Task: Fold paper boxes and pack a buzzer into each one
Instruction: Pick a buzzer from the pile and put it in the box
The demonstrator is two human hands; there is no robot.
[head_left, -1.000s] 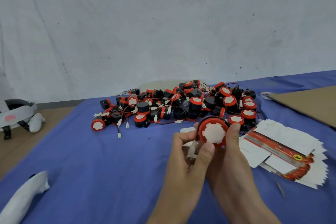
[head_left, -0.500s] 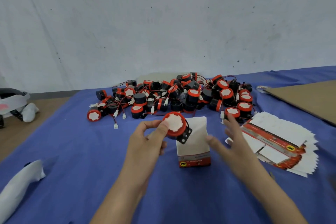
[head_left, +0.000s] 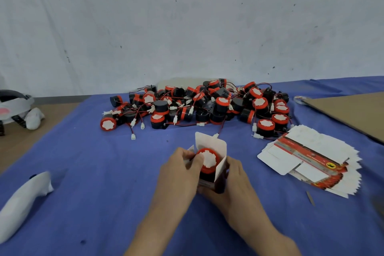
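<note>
Red-rimmed buzzer (head_left: 207, 161), white sticker facing up, sits in the open top of a small paper box (head_left: 211, 142), approx centre of the view, near the table's front edge. Its red rim shows above the box walls, black body down inside. Box's rear flap stands upright behind it; side flaps splay out L & R.

Left hand (head_left: 180, 172) is at the buzzer's left side, thumb & curled fingertips pinching its rim next to the left flap. Right hand (head_left: 234, 174) wraps the box's right wall & lower part, fingers curled close together round it; fingertips hidden under the box.

Both are over a blue cloth (head_left: 104, 172). Behind, well apart, is a pile of buzzers (head_left: 207, 106), red/black w/ thin wires & white plugs. To the right, a fanned stack of flat box blanks (head_left: 307, 160), white w/ red print. Brown cardboard sheet (head_left: 349, 112) lies beyond that. White padded object (head_left: 25, 199) at front left; white headset (head_left: 12, 106) at far left, off the cloth.
</note>
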